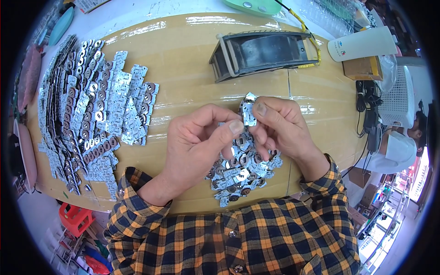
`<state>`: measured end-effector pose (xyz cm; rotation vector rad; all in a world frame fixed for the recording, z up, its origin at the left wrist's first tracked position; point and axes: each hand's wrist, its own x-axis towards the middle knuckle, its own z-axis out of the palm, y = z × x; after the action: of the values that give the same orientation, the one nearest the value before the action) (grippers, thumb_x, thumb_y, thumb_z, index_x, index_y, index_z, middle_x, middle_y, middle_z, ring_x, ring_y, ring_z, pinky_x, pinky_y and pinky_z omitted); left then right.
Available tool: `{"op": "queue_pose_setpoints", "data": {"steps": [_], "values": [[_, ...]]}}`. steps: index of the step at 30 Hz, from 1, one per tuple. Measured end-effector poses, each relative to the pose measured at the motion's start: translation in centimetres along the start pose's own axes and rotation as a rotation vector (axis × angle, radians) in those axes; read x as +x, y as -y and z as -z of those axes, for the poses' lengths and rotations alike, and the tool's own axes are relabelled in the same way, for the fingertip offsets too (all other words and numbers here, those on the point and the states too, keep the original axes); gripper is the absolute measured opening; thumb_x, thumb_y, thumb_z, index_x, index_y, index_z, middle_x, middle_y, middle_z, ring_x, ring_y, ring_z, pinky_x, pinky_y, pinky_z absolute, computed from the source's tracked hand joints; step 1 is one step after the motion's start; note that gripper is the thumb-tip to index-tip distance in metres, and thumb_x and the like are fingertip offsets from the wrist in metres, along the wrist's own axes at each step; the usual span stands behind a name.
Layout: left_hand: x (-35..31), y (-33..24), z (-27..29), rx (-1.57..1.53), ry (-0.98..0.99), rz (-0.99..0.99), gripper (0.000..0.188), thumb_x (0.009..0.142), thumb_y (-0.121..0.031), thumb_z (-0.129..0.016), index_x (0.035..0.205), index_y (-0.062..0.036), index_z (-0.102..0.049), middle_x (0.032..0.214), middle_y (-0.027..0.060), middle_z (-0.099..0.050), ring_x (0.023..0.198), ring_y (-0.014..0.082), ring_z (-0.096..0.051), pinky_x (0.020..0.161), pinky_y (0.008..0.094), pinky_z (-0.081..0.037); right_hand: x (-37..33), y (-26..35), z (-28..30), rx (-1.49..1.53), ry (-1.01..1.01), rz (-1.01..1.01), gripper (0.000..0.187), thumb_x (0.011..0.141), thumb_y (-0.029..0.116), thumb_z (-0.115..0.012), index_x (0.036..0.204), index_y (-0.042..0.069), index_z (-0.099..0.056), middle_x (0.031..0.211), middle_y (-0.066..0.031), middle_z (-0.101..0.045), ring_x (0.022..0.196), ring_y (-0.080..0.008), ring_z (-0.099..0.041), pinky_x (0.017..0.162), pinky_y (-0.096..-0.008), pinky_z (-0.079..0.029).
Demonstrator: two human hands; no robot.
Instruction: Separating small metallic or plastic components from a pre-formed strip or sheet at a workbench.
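Note:
My right hand [282,126] pinches a small pale circuit board [250,113] between thumb and fingers. Just to its left is my left hand [201,142], its thumb and forefinger closed together; what lies between them, if anything, is hidden. Below both hands spreads a loose pile of small circuit boards [243,174] bearing round, coin-like metal parts. On the left of the table, long strips of joined circuit boards [110,101] lie side by side in a thick, overlapping stack.
A black box-shaped fan [268,49] with a yellow-wrapped cable stands at the back. At the far right, a pale cup [362,43] lies across a cardboard box [362,68], near black cables [366,98] and a white basket [398,98]. Brown board covers the table [183,59].

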<state>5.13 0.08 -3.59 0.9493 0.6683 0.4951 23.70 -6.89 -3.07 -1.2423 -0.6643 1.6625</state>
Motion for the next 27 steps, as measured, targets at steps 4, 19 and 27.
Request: {"op": "queue_pose_setpoints", "data": {"steps": [4, 19, 27], "values": [[0.3, -0.2, 0.3, 0.105, -0.044, -0.026, 0.012, 0.089, -0.009, -0.065, 0.095, 0.0013, -0.064, 0.076, 0.0014, -0.064, 0.057, 0.0032, -0.055, 0.050, 0.0169, -0.041, 0.1, 0.8, 0.1, -0.136, -0.043, 0.043, 0.033, 0.100, 0.021, -0.047, 0.077, -0.001, -0.056, 0.055, -0.0021, -0.051, 0.036, -0.0065, -0.046, 0.034, -0.0193, -0.037], [1.1, -0.1, -0.9, 0.054, -0.189, -0.114, 0.026, 0.088, 0.002, -0.058, 0.114, 0.0057, -0.057, 0.083, 0.0065, -0.066, 0.069, 0.0126, -0.066, 0.059, 0.0204, -0.051, 1.5, 1.0, -0.1, -0.194, -0.111, 0.084, 0.029, 0.096, 0.016, -0.051, 0.071, 0.001, -0.054, 0.048, -0.0011, -0.050, 0.032, -0.0045, -0.042, 0.031, -0.0201, -0.029], [0.5, -0.1, 0.3, 0.147, -0.148, -0.128, 0.024, 0.089, 0.004, -0.056, 0.113, 0.0071, -0.058, 0.084, 0.0110, -0.067, 0.073, 0.0142, -0.067, 0.062, 0.0235, -0.056, 2.0, -0.2, 0.1, -0.335, -0.123, 0.247, 0.027, 0.095, 0.017, -0.052, 0.071, 0.003, -0.054, 0.050, 0.0012, -0.050, 0.038, -0.0025, -0.041, 0.036, -0.0198, -0.030]]}}
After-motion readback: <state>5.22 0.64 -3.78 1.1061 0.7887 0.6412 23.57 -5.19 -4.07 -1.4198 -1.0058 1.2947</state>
